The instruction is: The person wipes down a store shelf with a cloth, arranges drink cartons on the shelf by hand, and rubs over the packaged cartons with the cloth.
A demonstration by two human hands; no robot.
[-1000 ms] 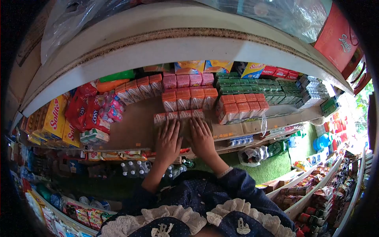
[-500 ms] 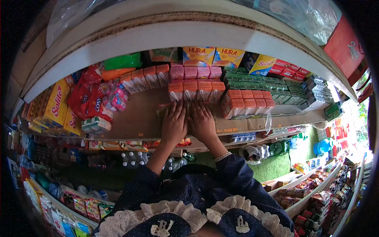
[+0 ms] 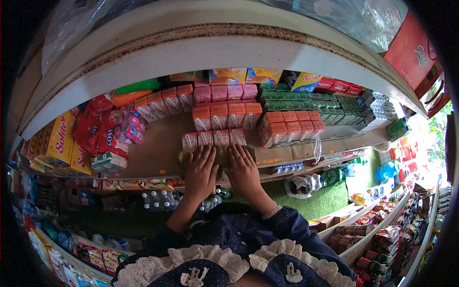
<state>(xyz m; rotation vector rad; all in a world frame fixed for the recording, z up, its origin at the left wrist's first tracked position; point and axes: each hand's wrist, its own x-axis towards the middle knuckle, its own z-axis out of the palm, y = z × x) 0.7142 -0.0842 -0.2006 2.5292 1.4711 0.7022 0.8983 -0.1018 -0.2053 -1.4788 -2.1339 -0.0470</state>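
four small cartons (image 3: 221, 137) stand just beyond the left hand (image 3: 201, 171) and right hand (image 3: 244, 173), fingers slightly spread on a brownish cloth-like piece (image 3: 184, 159).

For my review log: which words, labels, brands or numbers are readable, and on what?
"Solite": left yellow box, rear yellow-blue box.
"Sol…": lower yellow box.
"COSY": red packet.
"Swee…", ending unclear: red package, upper right.
Orange cartons and shelf tags: too small or blurred.

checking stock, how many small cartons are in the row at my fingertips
4 cartons, side by side: two beyond the left hand, one between, one beyond the right hand; some may be hidden.
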